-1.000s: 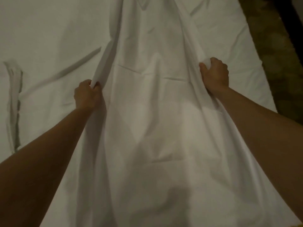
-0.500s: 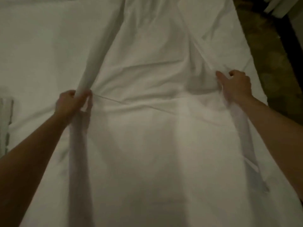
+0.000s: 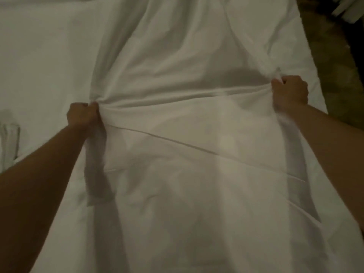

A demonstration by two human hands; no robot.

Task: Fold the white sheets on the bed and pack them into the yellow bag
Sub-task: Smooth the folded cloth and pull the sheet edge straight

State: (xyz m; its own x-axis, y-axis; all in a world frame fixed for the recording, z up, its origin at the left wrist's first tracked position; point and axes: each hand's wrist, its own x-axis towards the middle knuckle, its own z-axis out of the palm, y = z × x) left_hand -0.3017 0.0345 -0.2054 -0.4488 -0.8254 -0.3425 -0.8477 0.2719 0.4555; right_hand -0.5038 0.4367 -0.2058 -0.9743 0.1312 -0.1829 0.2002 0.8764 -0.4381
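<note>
A long white sheet (image 3: 187,144) lies lengthwise down the middle of the bed (image 3: 45,56), running away from me. My left hand (image 3: 82,115) grips the sheet's left edge in a fist. My right hand (image 3: 289,92) grips the right edge, with a bit of cloth sticking up above its fingers. The cloth is pulled taut between the two hands, with a crease running across from one to the other. The part nearer to me hangs down from both hands. The yellow bag is not in view.
A second bunch of white cloth (image 3: 8,138) lies at the bed's left edge. Dark patterned floor (image 3: 338,62) runs along the bed's right side. Something pale (image 3: 348,10) stands at the top right corner.
Both hands have moved apart and a little toward me, still gripping the sheet's edges. The sheet between them has gone from loose folds to a taut span.
</note>
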